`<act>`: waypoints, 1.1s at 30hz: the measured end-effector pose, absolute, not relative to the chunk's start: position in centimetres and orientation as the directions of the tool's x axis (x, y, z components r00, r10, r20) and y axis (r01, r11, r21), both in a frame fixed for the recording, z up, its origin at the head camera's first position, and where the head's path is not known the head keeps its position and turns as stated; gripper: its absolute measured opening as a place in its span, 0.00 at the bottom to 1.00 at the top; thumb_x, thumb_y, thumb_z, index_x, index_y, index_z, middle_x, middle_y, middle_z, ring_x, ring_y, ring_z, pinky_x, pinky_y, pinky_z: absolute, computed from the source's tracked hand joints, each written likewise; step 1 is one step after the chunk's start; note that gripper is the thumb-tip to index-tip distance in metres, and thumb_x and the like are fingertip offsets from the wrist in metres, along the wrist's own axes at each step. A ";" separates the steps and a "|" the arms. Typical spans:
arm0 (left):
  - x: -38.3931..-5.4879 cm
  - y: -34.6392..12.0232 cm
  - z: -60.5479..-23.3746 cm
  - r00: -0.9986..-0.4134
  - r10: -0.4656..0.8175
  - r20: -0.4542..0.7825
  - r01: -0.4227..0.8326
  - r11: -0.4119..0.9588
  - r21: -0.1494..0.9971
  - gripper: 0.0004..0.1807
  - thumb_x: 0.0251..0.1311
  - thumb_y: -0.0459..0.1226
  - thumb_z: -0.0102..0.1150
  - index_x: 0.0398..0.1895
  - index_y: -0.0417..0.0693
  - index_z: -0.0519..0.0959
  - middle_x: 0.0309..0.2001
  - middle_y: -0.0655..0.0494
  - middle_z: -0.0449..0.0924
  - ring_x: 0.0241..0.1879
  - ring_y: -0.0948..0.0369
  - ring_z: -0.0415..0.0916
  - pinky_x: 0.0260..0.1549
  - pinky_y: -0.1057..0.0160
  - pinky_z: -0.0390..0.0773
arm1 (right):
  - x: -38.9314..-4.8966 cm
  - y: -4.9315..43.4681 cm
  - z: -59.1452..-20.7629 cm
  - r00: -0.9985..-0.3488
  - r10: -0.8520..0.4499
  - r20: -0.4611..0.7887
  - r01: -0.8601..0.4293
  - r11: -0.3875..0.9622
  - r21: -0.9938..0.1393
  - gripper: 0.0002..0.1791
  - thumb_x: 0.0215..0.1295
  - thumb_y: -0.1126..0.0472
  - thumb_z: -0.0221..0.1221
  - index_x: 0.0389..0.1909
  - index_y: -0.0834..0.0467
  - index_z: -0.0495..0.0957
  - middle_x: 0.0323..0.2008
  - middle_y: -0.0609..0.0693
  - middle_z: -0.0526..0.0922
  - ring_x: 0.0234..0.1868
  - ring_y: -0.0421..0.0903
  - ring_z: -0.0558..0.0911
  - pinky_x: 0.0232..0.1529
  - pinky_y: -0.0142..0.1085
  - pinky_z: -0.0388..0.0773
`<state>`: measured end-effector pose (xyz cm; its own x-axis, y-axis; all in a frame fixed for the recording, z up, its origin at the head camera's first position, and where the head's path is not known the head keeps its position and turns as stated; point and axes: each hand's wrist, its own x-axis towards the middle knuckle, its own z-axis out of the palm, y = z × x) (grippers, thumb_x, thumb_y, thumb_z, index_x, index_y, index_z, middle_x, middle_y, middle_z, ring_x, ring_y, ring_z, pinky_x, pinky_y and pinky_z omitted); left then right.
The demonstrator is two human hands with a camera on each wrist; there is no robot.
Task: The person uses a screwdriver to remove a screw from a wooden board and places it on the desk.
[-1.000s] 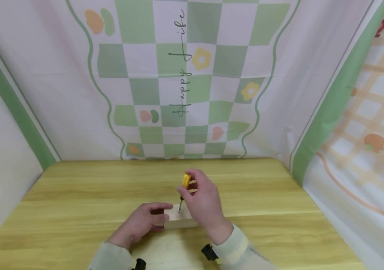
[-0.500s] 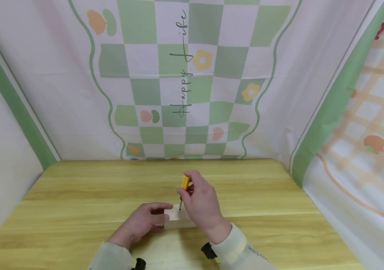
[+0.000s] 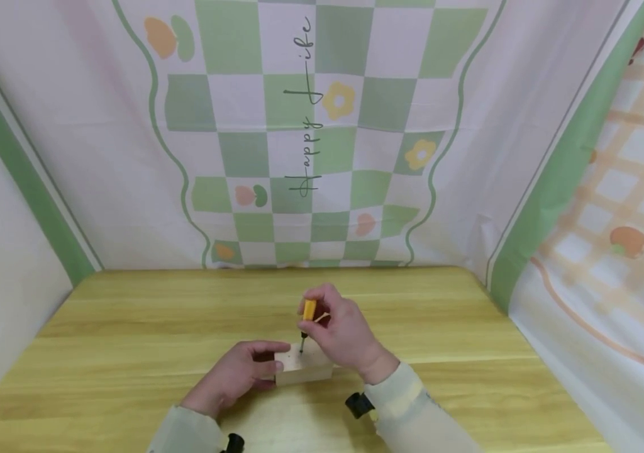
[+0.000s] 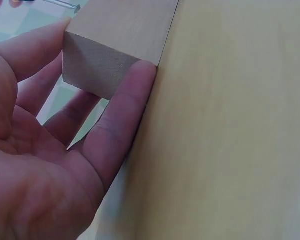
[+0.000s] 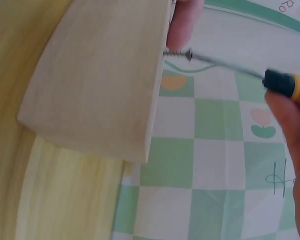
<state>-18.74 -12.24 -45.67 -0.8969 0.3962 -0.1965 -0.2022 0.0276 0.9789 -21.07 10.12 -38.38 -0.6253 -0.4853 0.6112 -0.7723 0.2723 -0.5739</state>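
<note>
Screwdriver (image 3: 309, 309) meets screw (image 5: 180, 53) at wooden block (image 3: 304, 376), checkered cloth (image 3: 288, 151) hanging beyond table (image 3: 129, 340).

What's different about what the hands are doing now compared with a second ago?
In the head view, the right hand has turned, its wrist swinging right and up, uncovering more of the wooden block. The top of the yellow-handled screwdriver sits slightly lower and further left. Nothing was let go: the right hand still holds the screwdriver, the left hand still grips the block, which stayed put.
</note>
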 end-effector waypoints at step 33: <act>-18.4 -12.1 -45.2 -0.897 0.408 -0.171 -0.168 0.044 0.985 0.22 0.65 0.32 0.64 0.61 0.39 0.78 0.59 0.45 0.74 0.48 0.52 0.77 0.44 0.52 0.83 | -17.7 6.0 -37.1 -0.589 -0.201 0.782 -0.626 0.725 -0.285 0.14 0.61 0.69 0.68 0.42 0.68 0.73 0.21 0.52 0.78 0.18 0.45 0.79 0.19 0.34 0.80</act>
